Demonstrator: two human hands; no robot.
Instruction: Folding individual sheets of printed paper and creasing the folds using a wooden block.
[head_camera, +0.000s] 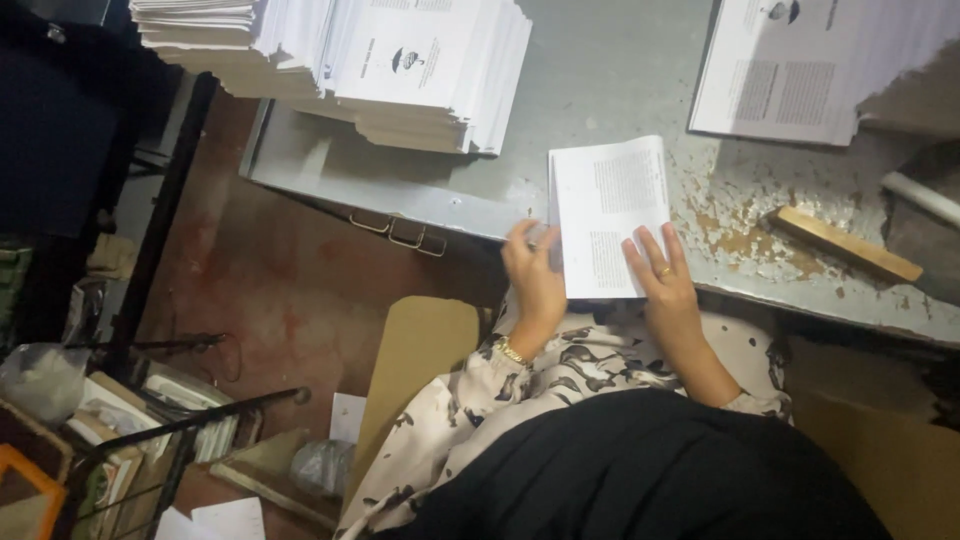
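Folded printed sheet (608, 215) lies at the near edge of the grey metal table (600, 80), with its near end overhanging the edge toward the person.

**Hand positions**
- Left hand (535, 275) grips the left edge of the sheet, where the fold appears to run; the fingers curl around that edge, thumb side toward the paper.
- Right hand (662, 275) rests flat on the near right part of the sheet, fingers extended and spread, pressing rather than grasping. A ring shows on one finger.

**Doing the step well (judgement)**
- Keep the flat hand pressing so the leaves cannot slide against each other.
- Align the corners before firming the crease; thin paper takes a permanent line at once.
- Support the overhanging end, since unsupported paper will droop and skew the fold.

**Materials and shapes**
- Sheet: thin white paper, rectangular, printed with blocks of small dark text; matte and flexible.
- Table: painted metal, paint flaked away in a rough brown patch to the right of the sheet.
- Wooden stick (845, 243): flat pale strip lying on the flaked patch, to the right, apart from the hands.
- Stack of printed sheets (420, 70): tall, slightly fanned pile at the far left of the table.
- A second spread of printed sheets (790, 70) lies at the far right.
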